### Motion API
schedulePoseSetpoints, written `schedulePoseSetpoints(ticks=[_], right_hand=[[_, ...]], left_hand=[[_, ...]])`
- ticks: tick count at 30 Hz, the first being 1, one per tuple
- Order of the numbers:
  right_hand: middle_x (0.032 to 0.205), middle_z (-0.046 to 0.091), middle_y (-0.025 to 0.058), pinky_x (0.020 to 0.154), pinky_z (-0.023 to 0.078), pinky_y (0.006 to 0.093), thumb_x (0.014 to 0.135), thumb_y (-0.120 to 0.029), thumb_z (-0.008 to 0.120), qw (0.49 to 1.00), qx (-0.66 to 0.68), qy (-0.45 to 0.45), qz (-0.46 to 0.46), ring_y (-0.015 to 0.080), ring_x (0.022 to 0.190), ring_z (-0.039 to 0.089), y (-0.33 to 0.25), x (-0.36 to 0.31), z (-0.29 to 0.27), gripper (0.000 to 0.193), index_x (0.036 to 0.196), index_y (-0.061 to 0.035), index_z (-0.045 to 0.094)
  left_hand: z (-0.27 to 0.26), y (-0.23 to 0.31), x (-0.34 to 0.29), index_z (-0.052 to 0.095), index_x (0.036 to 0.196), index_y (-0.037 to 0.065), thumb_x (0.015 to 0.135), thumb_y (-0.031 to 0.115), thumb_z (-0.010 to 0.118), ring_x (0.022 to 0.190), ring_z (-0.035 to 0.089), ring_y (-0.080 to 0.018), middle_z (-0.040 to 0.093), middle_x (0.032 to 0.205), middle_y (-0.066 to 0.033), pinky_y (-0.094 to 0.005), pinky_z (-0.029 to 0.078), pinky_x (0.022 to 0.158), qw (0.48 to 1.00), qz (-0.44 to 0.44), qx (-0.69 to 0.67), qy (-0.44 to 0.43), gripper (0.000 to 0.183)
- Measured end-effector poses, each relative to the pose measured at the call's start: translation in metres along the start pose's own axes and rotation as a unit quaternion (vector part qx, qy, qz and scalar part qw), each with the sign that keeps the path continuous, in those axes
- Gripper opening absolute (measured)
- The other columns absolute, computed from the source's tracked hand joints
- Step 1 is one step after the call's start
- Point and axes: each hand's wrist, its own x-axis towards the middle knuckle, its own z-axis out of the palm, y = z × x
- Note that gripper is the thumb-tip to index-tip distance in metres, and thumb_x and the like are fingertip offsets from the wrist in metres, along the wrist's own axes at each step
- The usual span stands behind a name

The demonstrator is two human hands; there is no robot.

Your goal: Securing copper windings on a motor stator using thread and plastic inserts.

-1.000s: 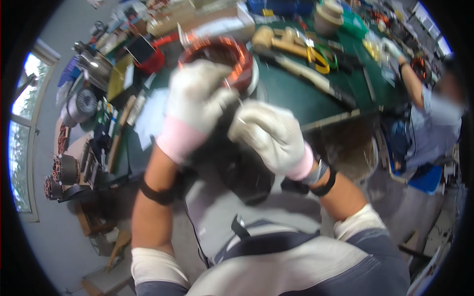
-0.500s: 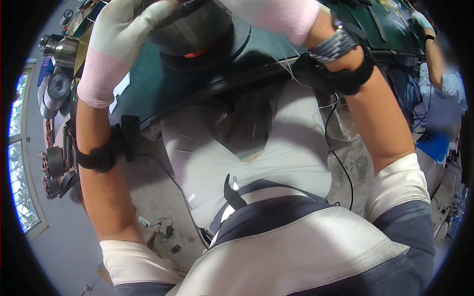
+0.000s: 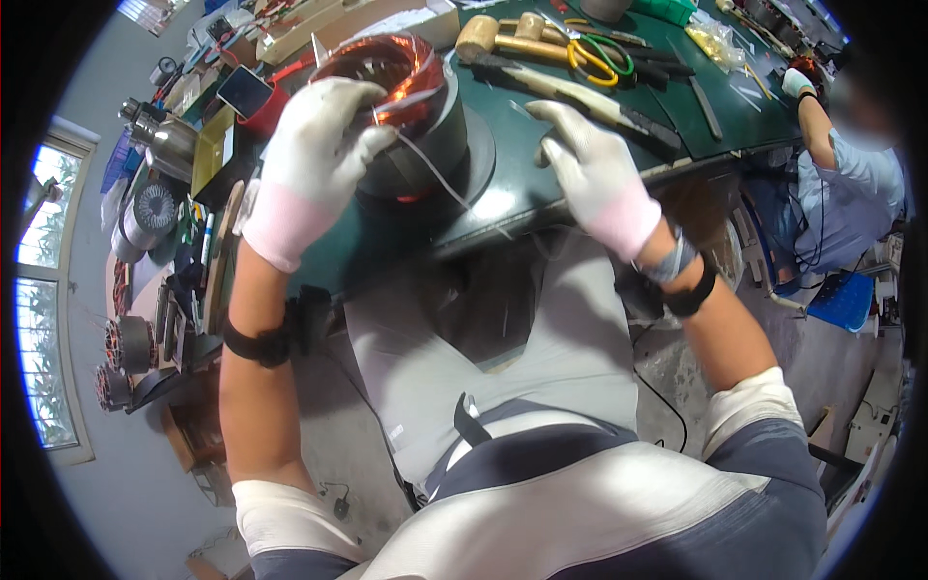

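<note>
A dark cylindrical motor stator [image 3: 425, 155] stands on a round black base at the table's front. Copper windings [image 3: 418, 72] ring its top. My left hand [image 3: 324, 145], in a white glove with a pink cuff, curls its fingers and thumb about the near left rim of the windings. From beside its thumb, a pale cord [image 3: 435, 171] hangs across the stator's side and past the table edge. My right hand [image 3: 590, 159], gloved alike, hovers right of the stator above the front edge. Its fingers are bent but apart, with nothing visible between them.
Behind my right hand lie wooden-headed mallets [image 3: 477, 39], scissors with yellow and green handles [image 3: 594, 63] and a long worn bar [image 3: 570, 97]. A phone [image 3: 245, 92] and a yellow tray [image 3: 213, 155] stand left. A co-worker [image 3: 841, 184] sits at the right.
The view now takes in more of the table. My right hand has come off the stator to the right. My left hand remains at it, and the copper windings and cord now show.
</note>
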Motion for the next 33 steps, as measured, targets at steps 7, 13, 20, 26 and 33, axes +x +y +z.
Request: schedulePoseSetpoints(ticks=[7,13,20,26,33], right_hand=[[0.085,0.071,0.0202,0.065,0.059,0.0473,0.097,-0.005,0.061,0.982,-0.106,0.055,-0.146,0.0401,0.078,0.074,-0.042,0.020,0.030,0.017,0.113,-0.0035,0.055],[0.085,0.072,0.0201,0.070,0.060,0.0470,0.095,-0.009,0.066,0.969,-0.130,0.021,-0.208,0.0394,0.084,0.074,-0.038,0.043,0.041,0.018,0.112,-0.0042,0.060],[0.098,0.073,0.0220,0.079,0.056,0.0513,0.093,-0.020,0.076,0.994,0.052,-0.070,-0.070,0.0446,0.092,0.071,-0.039,0.060,0.038,0.027,0.113,-0.0055,0.065],[0.123,0.070,0.0174,0.087,0.060,0.0432,0.090,-0.022,0.079,0.975,-0.023,0.088,-0.203,0.0377,0.105,0.071,-0.051,0.047,0.015,0.047,0.132,-0.0069,0.066],[0.089,0.073,0.0084,0.060,0.055,0.0299,0.104,-0.017,0.067,0.909,0.390,-0.145,0.037,0.0130,0.067,0.068,-0.078,0.072,0.008,0.023,0.117,0.0004,0.070]], left_hand=[[0.002,-0.001,0.005,0.069,0.115,-0.002,0.088,0.019,0.081,0.106,0.066,-0.0377,0.068,0.106,-0.0178,-0.0430,0.051,0.098,1.000,0.001,-0.021,0.012,0.036],[-0.012,0.001,0.016,0.071,0.122,0.001,0.085,0.015,0.083,0.109,0.067,-0.0360,0.071,0.111,-0.0180,-0.0426,0.052,0.101,0.996,-0.037,-0.078,-0.033,0.041],[-0.018,-0.029,0.043,0.072,0.128,0.000,0.088,0.025,0.077,0.119,0.063,-0.0389,0.073,0.119,-0.0210,-0.0483,0.041,0.116,0.977,0.111,-0.017,-0.179,0.048],[-0.015,0.002,0.028,0.056,0.147,0.003,0.072,0.036,0.089,0.137,0.053,-0.0444,0.062,0.138,-0.0241,-0.0558,0.033,0.123,0.991,0.035,0.127,0.026,0.088],[0.006,0.020,-0.001,0.038,0.161,-0.001,0.084,-0.007,0.079,0.144,0.053,-0.0398,0.050,0.161,-0.0216,-0.0461,0.044,0.119,0.996,-0.001,0.007,0.094,0.088]])
